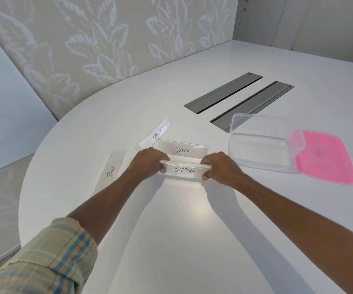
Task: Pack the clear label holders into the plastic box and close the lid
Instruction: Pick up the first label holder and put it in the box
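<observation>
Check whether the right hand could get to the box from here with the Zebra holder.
Probably yes. The right hand grips one end of the Zebra holder, and the open box stands just to its right. The table between them looks bare, and the pink lid lies beyond the box.

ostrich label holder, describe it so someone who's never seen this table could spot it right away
On the white rounded table, look left of the clear plastic box at the four clear label holders. Behind the left hand, the clear plastic holder with the handwritten OSTRICH card stands farthest away. It alone angles diagonally up to the right, just left of the BEAR holder.
</observation>
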`<action>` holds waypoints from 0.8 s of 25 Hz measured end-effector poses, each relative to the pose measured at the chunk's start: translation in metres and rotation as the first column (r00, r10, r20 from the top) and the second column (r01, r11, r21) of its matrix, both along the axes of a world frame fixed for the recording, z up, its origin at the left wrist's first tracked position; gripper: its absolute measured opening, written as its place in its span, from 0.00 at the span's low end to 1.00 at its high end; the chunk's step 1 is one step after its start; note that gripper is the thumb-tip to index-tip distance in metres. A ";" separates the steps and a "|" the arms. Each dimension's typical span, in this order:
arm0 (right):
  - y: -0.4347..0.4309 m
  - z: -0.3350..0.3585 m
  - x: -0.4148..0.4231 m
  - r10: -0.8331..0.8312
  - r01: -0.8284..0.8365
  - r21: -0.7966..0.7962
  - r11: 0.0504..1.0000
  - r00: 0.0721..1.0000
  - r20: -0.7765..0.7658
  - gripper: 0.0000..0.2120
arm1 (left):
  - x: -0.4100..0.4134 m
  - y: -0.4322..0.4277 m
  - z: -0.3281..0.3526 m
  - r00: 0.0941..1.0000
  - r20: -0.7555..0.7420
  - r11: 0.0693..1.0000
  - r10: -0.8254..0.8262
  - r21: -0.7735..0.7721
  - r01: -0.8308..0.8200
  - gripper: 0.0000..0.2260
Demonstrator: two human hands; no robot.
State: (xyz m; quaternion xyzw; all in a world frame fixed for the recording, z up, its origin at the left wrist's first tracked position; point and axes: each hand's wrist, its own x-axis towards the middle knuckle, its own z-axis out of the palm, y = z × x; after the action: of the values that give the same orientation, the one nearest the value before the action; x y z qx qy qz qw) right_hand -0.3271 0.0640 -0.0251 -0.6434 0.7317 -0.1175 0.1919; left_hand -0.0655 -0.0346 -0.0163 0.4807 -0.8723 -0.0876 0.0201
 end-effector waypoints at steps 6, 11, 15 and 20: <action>0.008 0.036 -0.038 0.020 -0.024 -0.090 0.996 0.999 -0.041 0.24 | -0.023 0.004 0.028 0.998 -0.054 0.999 -0.016 -0.040 0.014 0.20; 0.010 0.082 -0.079 0.009 -0.014 -0.163 0.987 0.999 -0.037 0.20 | -0.059 0.002 0.065 0.992 -0.114 0.990 -0.056 -0.137 0.040 0.18; 0.006 0.112 -0.127 0.012 -0.023 -0.236 0.971 0.999 -0.051 0.17 | -0.105 -0.004 0.097 0.985 -0.148 0.979 -0.083 -0.198 0.053 0.15; 0.000 0.129 -0.192 -0.042 0.023 -0.255 0.967 0.997 -0.072 0.20 | -0.173 -0.009 0.120 0.978 -0.159 0.979 -0.137 -0.175 0.108 0.11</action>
State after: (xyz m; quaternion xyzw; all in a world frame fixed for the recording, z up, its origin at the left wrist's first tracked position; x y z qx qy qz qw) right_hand -0.5194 0.0638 0.1044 -0.6546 0.7280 -0.1885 0.0779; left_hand -0.2381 -0.0438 0.1041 0.4132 -0.8997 -0.0566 0.1290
